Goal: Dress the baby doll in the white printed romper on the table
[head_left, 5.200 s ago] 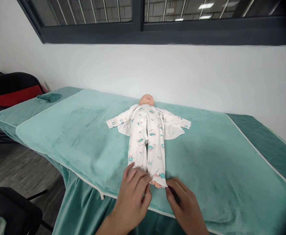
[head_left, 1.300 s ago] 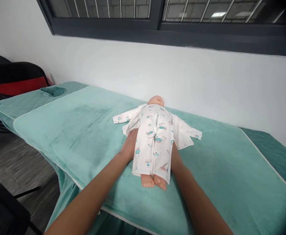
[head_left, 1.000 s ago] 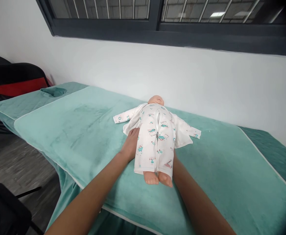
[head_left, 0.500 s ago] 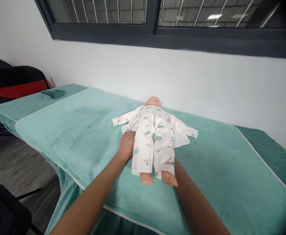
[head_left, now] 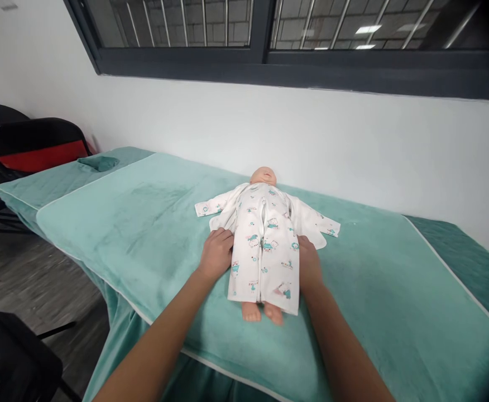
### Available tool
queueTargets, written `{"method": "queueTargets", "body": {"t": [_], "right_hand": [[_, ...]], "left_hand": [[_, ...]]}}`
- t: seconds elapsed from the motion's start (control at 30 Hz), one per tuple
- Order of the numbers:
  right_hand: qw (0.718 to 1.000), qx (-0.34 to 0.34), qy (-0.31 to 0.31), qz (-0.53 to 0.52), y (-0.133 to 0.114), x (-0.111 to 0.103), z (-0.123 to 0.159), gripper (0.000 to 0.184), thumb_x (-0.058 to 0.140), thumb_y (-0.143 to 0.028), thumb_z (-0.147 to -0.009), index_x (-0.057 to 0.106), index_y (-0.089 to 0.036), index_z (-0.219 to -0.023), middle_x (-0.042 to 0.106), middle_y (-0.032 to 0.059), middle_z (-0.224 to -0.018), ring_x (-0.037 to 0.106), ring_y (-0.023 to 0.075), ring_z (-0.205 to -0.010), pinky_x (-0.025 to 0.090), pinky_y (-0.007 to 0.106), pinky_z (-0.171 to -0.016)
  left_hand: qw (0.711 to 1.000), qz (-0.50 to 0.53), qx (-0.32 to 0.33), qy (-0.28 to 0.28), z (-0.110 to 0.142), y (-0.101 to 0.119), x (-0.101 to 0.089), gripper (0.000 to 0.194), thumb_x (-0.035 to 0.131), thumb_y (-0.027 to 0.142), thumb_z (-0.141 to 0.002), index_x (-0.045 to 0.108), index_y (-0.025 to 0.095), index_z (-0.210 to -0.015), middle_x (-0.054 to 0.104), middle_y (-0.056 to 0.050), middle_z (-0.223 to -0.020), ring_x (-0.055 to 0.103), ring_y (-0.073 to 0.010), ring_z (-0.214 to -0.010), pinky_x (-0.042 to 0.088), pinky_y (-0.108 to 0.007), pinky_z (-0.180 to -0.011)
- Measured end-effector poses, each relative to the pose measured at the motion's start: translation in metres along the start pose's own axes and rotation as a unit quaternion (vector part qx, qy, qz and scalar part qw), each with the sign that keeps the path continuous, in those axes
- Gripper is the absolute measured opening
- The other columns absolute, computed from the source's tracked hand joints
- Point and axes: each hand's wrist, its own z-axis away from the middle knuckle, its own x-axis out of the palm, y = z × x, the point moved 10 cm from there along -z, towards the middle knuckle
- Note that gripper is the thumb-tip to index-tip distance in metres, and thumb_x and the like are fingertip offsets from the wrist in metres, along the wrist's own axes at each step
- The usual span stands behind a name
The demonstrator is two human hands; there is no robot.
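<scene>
A baby doll (head_left: 263, 176) lies on its back on the green-covered table (head_left: 135, 218), head toward the wall. It wears a white printed top (head_left: 223, 204) with the sleeves spread outward and the front lying open at both sides. White printed baby trousers (head_left: 265, 251) cover its legs, and its bare feet (head_left: 251, 311) poke out below the hems. My left hand (head_left: 217, 251) is closed on the left edge of the trousers near the hip, its fingertips partly hidden. On the opposite edge, my right hand (head_left: 309, 259) grips the trousers with curled fingers.
Behind the table rises a white wall (head_left: 353, 145) with a dark window frame (head_left: 261, 64). Black folding chairs with red backs (head_left: 39, 156) stand at the left. A small green cloth (head_left: 99, 162) lies at the table's far left. At lower left is a black object (head_left: 14, 357).
My right hand has come from behind the doll's leg to the trousers' right side. The right foot has moved inward and that trouser leg now hangs flatter, further outward.
</scene>
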Motion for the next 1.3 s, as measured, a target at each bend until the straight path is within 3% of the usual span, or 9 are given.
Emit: {"method": "queueTargets", "body": {"t": [0.17, 0.4, 0.63, 0.77, 1.0, 1.07, 1.17, 1.23, 1.3], "right_hand": [[0.998, -0.004, -0.026, 0.053, -0.007, -0.005, 0.027, 0.023, 0.050, -0.004, -0.081, 0.055, -0.019, -0.064, 0.060, 0.0035, -0.073, 0.051, 0.0197, -0.076, 0.036, 0.034, -0.073], [0.999, 0.017, -0.040, -0.002, -0.008, -0.006, 0.043, 0.021, 0.045, -0.005, -0.080, 0.056, -0.020, -0.069, 0.062, 0.0032, -0.077, 0.054, 0.0200, -0.080, 0.035, 0.034, -0.078], [0.969, 0.201, 0.025, -0.139, 0.054, -0.014, 0.038, 0.023, 0.043, -0.016, -0.077, 0.064, -0.021, -0.084, 0.067, 0.0042, -0.083, 0.060, 0.0209, -0.077, 0.044, 0.032, -0.073], [0.960, 0.252, 0.111, 0.057, 0.094, -0.047, 0.029, 0.035, 0.047, -0.029, -0.081, 0.064, -0.014, -0.107, 0.065, 0.0172, -0.110, 0.057, 0.0316, -0.103, 0.044, 0.044, -0.091], [0.910, 0.383, -0.085, 0.135, 0.143, -0.027, 0.019, 0.054, 0.051, -0.059, -0.082, 0.063, -0.014, -0.109, 0.066, 0.0207, -0.107, 0.062, 0.0380, -0.097, 0.047, 0.048, -0.080], [0.922, 0.371, -0.092, 0.061, 0.142, -0.022, 0.008, 0.038, 0.058, -0.051, -0.078, 0.064, -0.017, -0.094, 0.068, 0.0153, -0.096, 0.063, 0.0338, -0.092, 0.046, 0.044, -0.078], [0.935, 0.324, 0.029, -0.145, 0.122, -0.036, -0.016, 0.025, 0.061, -0.044, -0.078, 0.060, -0.020, -0.084, 0.065, 0.0060, -0.086, 0.061, 0.0244, -0.083, 0.046, 0.034, -0.072], [0.920, 0.278, 0.119, -0.248, 0.096, -0.053, -0.028, 0.026, 0.061, -0.046, -0.081, 0.057, -0.021, -0.087, 0.061, 0.0007, -0.083, 0.057, 0.0194, -0.077, 0.045, 0.030, -0.067], [0.938, 0.195, 0.108, -0.267, 0.051, -0.059, -0.043, 0.020, 0.061, -0.041, -0.082, 0.055, -0.022, -0.088, 0.058, -0.0017, -0.081, 0.054, 0.0167, -0.074, 0.043, 0.028, -0.067]], "left_hand": [[1.000, 0.001, 0.009, 0.016, 0.002, 0.002, -0.004, 0.027, 0.048, 0.003, -0.084, 0.058, 0.019, -0.064, 0.060, -0.004, -0.070, 0.049, -0.0199, -0.074, 0.037, -0.033, -0.067], [0.998, 0.009, 0.020, 0.051, 0.005, 0.004, -0.011, 0.029, 0.046, -0.002, -0.079, 0.050, 0.019, -0.060, 0.056, -0.003, -0.064, 0.046, -0.0195, -0.070, 0.035, -0.033, -0.064], [0.989, 0.124, -0.028, 0.076, 0.008, -0.011, -0.012, 0.028, 0.039, -0.004, -0.076, 0.049, 0.021, -0.066, 0.055, -0.002, -0.067, 0.048, -0.0185, -0.071, 0.038, -0.032, -0.068], [0.958, 0.229, -0.101, 0.139, 0.014, -0.032, -0.023, 0.028, 0.037, -0.001, -0.077, 0.053, 0.021, -0.073, 0.058, -0.003, -0.078, 0.054, -0.0175, -0.080, 0.043, -0.031, -0.074], [0.889, 0.235, -0.340, 0.198, 0.035, -0.093, -0.008, 0.020, 0.046, 0.007, -0.078, 0.057, 0.021, -0.087, 0.058, -0.003, -0.093, 0.057, -0.0182, -0.089, 0.046, -0.031, -0.077], [0.879, 0.221, -0.379, 0.185, 0.040, -0.102, 0.000, 0.020, 0.048, 0.010, -0.079, 0.057, 0.021, -0.092, 0.059, -0.004, -0.098, 0.057, -0.0190, -0.092, 0.047, -0.032, -0.079], [0.882, 0.193, -0.396, 0.169, 0.041, -0.106, 0.004, 0.019, 0.049, 0.012, -0.080, 0.056, 0.021, -0.095, 0.059, -0.004, -0.098, 0.057, -0.0199, -0.092, 0.048, -0.034, -0.081], [0.887, 0.178, -0.394, 0.165, 0.039, -0.106, 0.003, 0.017, 0.049, 0.012, -0.080, 0.055, 0.021, -0.093, 0.058, -0.005, -0.098, 0.057, -0.0212, -0.095, 0.048, -0.036, -0.084], [0.893, 0.165, -0.387, 0.162, 0.036, -0.104, 0.003, 0.016, 0.049, 0.013, -0.081, 0.054, 0.021, -0.094, 0.057, -0.007, -0.101, 0.055, -0.0231, -0.100, 0.048, -0.038, -0.088]]}}
